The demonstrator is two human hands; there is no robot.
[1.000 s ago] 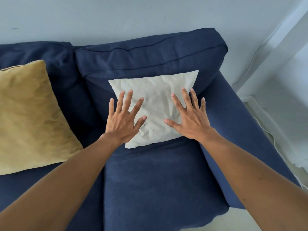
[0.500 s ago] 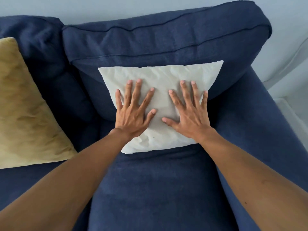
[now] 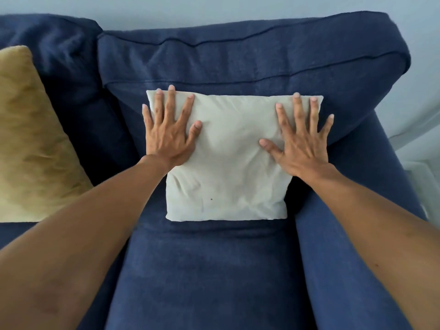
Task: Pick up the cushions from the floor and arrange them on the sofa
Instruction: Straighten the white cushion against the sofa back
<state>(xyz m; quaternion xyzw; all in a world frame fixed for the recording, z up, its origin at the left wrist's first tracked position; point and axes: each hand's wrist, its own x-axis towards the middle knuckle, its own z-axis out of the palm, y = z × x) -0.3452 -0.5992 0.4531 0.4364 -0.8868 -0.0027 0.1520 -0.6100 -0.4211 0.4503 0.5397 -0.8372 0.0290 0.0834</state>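
A white cushion (image 3: 228, 172), creased, leans upright against the navy sofa (image 3: 238, 63) backrest; a mustard cushion (image 3: 31, 144) leans further left.

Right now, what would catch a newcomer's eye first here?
A white cushion propped against the backrest of a navy blue sofa, dead centre. The left hand and right hand lie flat on its upper corners, fingers spread. At the left edge, a mustard-yellow cushion leans on the sofa.
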